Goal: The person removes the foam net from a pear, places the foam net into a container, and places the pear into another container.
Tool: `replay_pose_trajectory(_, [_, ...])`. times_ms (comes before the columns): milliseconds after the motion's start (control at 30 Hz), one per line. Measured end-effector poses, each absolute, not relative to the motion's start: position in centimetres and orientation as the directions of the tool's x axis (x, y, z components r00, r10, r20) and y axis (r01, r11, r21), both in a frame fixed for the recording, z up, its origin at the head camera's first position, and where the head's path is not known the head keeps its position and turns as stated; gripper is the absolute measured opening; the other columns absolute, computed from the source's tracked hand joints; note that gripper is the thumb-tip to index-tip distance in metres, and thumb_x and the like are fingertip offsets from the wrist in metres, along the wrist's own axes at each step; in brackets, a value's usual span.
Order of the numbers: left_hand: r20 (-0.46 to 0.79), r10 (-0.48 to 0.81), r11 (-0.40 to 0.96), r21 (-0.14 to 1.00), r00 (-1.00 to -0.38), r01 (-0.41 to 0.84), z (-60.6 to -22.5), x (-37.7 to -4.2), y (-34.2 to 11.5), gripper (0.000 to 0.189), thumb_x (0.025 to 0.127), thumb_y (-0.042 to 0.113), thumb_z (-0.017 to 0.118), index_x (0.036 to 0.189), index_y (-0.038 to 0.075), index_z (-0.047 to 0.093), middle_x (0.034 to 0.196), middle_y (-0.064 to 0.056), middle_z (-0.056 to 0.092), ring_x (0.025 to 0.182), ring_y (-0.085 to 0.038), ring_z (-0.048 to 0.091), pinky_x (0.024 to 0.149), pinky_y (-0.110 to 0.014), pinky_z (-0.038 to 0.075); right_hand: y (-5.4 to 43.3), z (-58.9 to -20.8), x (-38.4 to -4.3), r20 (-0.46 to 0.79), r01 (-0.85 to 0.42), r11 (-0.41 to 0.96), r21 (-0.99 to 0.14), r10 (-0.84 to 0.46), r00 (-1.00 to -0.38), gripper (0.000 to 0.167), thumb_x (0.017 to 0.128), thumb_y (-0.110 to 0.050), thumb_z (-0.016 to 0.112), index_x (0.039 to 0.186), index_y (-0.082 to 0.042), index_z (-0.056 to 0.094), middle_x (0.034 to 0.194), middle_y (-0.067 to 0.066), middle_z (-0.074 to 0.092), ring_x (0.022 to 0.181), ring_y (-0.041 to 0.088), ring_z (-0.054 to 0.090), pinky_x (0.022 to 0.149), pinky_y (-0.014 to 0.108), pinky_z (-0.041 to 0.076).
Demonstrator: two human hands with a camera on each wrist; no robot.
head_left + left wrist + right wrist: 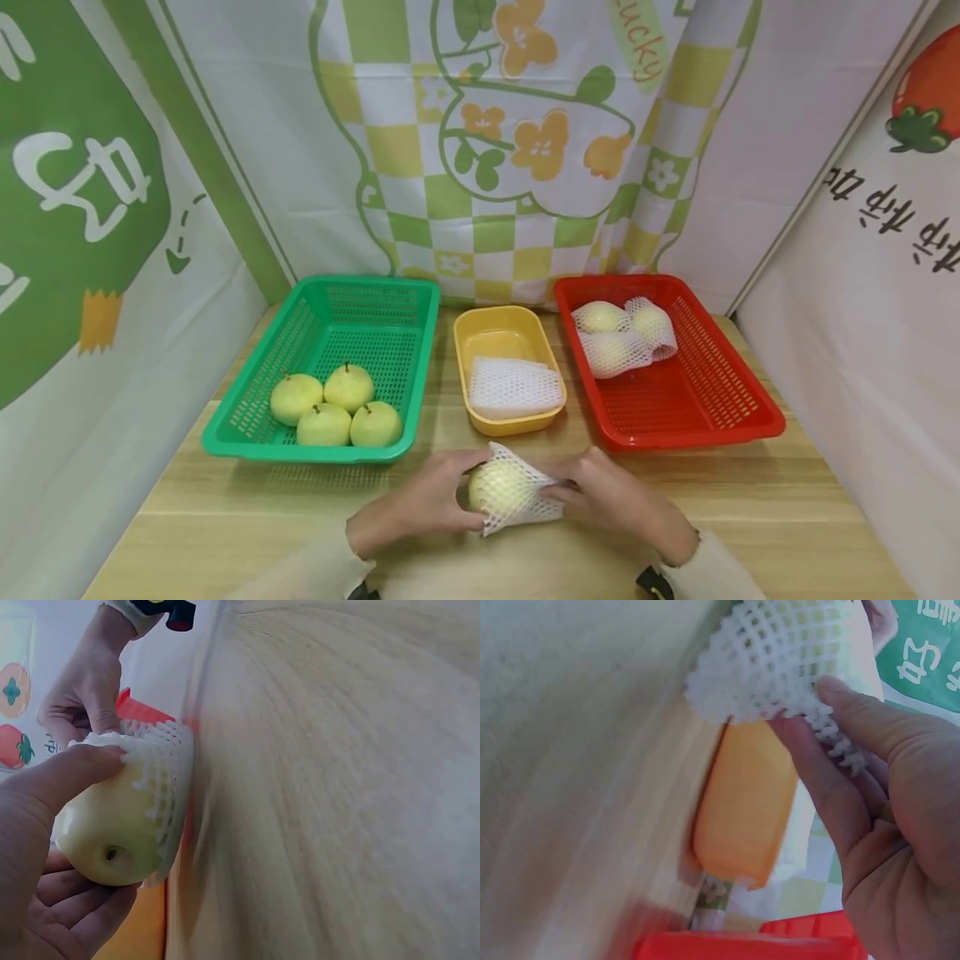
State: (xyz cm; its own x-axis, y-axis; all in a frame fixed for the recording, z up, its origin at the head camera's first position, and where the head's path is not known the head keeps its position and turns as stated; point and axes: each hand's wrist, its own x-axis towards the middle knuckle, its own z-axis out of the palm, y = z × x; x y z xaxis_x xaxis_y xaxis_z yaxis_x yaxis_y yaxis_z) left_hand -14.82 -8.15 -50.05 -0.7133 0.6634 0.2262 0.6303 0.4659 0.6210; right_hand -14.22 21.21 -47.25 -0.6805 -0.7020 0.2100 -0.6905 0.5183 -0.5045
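A pale yellow-green pear (498, 488) is partly inside a white foam net sleeve (529, 500), low over the front of the table. My left hand (441, 492) grips the pear from the left, thumb and fingers curled round it; its bare end shows in the left wrist view, below the net's edge. My right hand (600, 492) pinches the far end of the foam net between thumb and fingers, as the right wrist view shows (885, 772). The net is stretched over the pear's right side.
A green basket (217, 437) at the left holds several bare pears (348, 387). Behind the hands, a yellow tray (465, 333) holds flat foam nets (516, 387). At the right, a red basket (720, 417) contains pears in nets (607, 354). Printed cloth (517, 150) hangs behind.
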Motion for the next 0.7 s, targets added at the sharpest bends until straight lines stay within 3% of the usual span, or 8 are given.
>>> replay_pose_trajectory(133, [0.247,0.645,0.495,0.587,-0.723,0.641,-49.8,-14.5,-9.3,0.075,0.077,0.035,0.094,0.138,0.001,0.065,0.133,-0.011,0.074,0.120,-0.024,0.072,0.103,-0.036,0.060,21.7,-46.5,-14.5,0.192,-0.694,0.527,-0.490,-0.712,-0.676,0.025,0.092,-0.010,0.081,0.117,-0.007,0.081,0.109,0.004,0.082,0.093,0.003,0.075,0.080,0.019,0.063])
replay_pose_trajectory(233, [0.253,0.631,0.512,0.574,-0.733,0.639,-49.5,-14.3,-10.0,0.074,0.077,0.037,0.094,0.137,0.005,0.066,0.134,-0.008,0.074,0.120,-0.022,0.072,0.102,-0.037,0.061,22.1,-46.0,-14.7,0.144,-0.667,0.544,-0.510,-0.711,-0.689,0.025,0.093,-0.012,0.081,0.118,-0.007,0.081,0.108,0.004,0.082,0.090,0.000,0.073,0.078,0.018,0.063])
replay_pose_trajectory(533, [0.175,0.638,0.581,0.530,-0.750,0.618,-49.5,-14.6,-10.3,0.074,0.079,0.037,0.091,0.140,0.008,0.063,0.135,-0.005,0.072,0.119,-0.020,0.070,0.098,-0.036,0.061,20.3,-46.6,-15.4,0.019,-0.625,0.628,-0.463,-0.698,-0.716,0.064,0.089,-0.041,0.085,0.140,-0.006,0.066,0.123,-0.001,0.076,0.092,-0.004,0.064,0.088,0.025,0.062])
replay_pose_trajectory(700, [0.134,0.688,0.572,0.505,-0.713,0.646,-49.5,-14.4,-9.1,0.077,0.079,0.036,0.087,0.145,0.008,0.058,0.137,-0.005,0.068,0.120,-0.021,0.066,0.097,-0.033,0.060,18.5,-47.1,-15.5,0.019,-0.660,0.566,-0.494,-0.752,-0.659,0.047,0.092,-0.034,0.083,0.133,-0.013,0.071,0.114,-0.006,0.077,0.089,-0.004,0.064,0.082,0.018,0.059])
